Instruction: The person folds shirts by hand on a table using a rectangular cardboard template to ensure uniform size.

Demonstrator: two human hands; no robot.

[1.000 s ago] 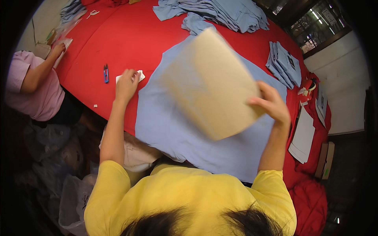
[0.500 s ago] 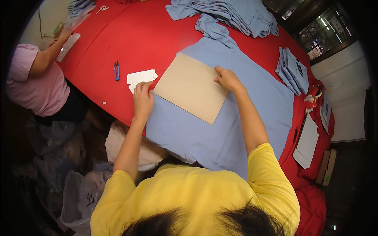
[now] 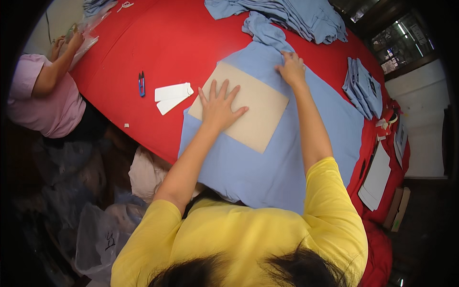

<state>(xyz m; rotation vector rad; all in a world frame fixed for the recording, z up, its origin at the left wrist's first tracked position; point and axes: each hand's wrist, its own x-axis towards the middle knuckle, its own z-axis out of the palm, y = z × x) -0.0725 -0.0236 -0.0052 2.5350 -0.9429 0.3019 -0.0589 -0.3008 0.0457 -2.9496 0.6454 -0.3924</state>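
Note:
A light blue shirt (image 3: 325, 138) lies spread on the red-covered table in front of me, its far end bunched (image 3: 263, 31). On top of it rests a beige square cardboard sheet (image 3: 263, 112), slightly turned. My left hand (image 3: 219, 109) presses flat on the cardboard with its fingers spread. Beyond the board's far right corner, my right hand (image 3: 292, 71) touches the shirt near the bunched part, thumb and fingers apart. Whether any cloth is pinched there does not show.
Left of the cardboard lie two white tags (image 3: 173, 93) and blue-handled thread snips (image 3: 141, 84). Piled blue shirts (image 3: 306, 21) are at the back, folded ones (image 3: 362, 88) at right, near white sheets (image 3: 375, 179). A person in pink (image 3: 48, 103) handles clear plastic at far left.
My left hand has moved from beside the white tags onto the cardboard and spread flat. My right hand has left the cardboard's edge and reached farther away, toward the shirt's bunched end.

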